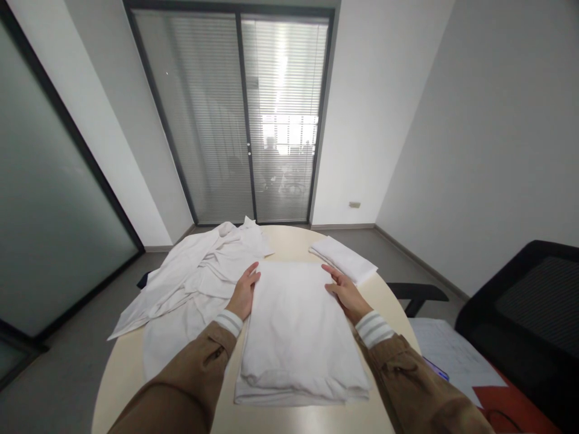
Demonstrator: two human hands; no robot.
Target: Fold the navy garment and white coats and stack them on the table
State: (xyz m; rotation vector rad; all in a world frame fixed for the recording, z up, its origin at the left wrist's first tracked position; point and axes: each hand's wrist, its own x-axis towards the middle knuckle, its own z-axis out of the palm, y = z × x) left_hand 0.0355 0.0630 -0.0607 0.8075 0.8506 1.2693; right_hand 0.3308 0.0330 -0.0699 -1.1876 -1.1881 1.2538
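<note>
Since the left hand point(245, 292) and right hand point(349, 296) each grasp a far corner of the folded cloth point(301, 337), the grip probably serves to keep that edge straight and the layers lined up. It lies mid-table point(289, 239), right before the person. The rumpled heap point(194, 280) is left and the packet point(344, 258) right, likely to separate loose from folded. Count: one cloth in hand, one packet, one heap, its pieces too tangled to number, and one chair point(520, 301).

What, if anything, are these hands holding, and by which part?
Left hand and right hand touch the folded white cloth at its far left and far right corners; whether gripping or merely pressing cannot be told.
</note>
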